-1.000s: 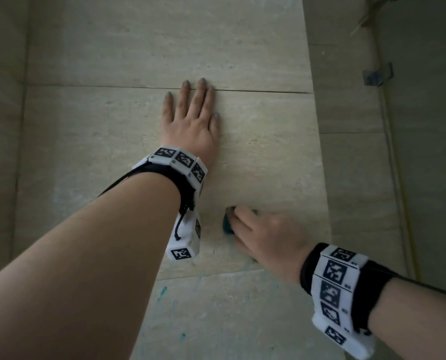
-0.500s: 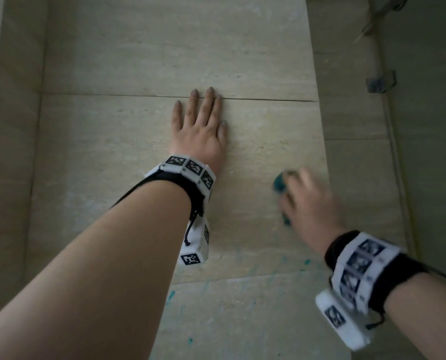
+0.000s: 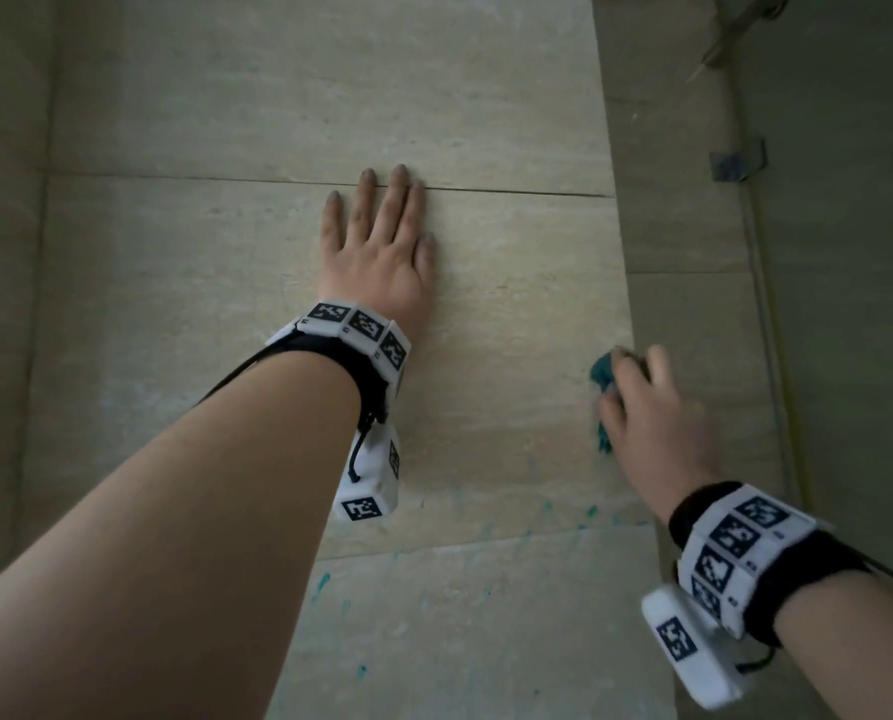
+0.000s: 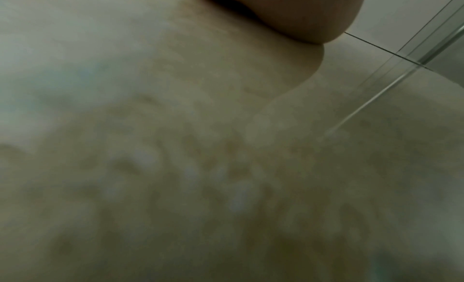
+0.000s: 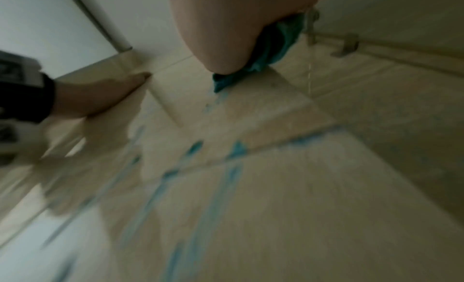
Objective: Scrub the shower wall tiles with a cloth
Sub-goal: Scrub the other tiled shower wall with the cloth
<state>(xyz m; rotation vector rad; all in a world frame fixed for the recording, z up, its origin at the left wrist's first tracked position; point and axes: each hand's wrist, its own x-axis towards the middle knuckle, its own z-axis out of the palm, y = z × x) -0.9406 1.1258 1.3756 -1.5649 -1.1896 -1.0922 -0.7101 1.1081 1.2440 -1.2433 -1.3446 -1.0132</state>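
Two bare hands work against the beige wall tiles (image 3: 226, 304), and each wrist carries one white marker band with a small white camera block hanging under it. There is one cloth.

Starting at the left, the left hand (image 3: 379, 252) lies flat on the wall near the frame's centre, fingers straight and close together, pointing to 12 o'clock, their tips reaching the horizontal grout line (image 3: 174, 177). The forearm runs back toward 7 o'clock. It holds nothing. The left wrist view is blurred and shows only the heel of the palm against tile.

Below the hands, toward 6 o'clock, teal smears (image 3: 322, 582) speckle the lower grout joint and the tile beneath it; the right wrist view shows them as several blurred streaks (image 5: 236, 149).

At about 3 o'clock from the left hand and well apart from it, the right hand (image 3: 652, 413) presses a bunched teal cloth (image 3: 601, 374) to the wall near the tile's right edge. The fingers curl over the cloth, which pokes out at the hand's 9 o'clock side. In the right wrist view the cloth (image 5: 276, 50) is wedged between palm and tile.

Far right, at 2 o'clock, one small dark bracket (image 3: 735, 162) sits on the side wall.
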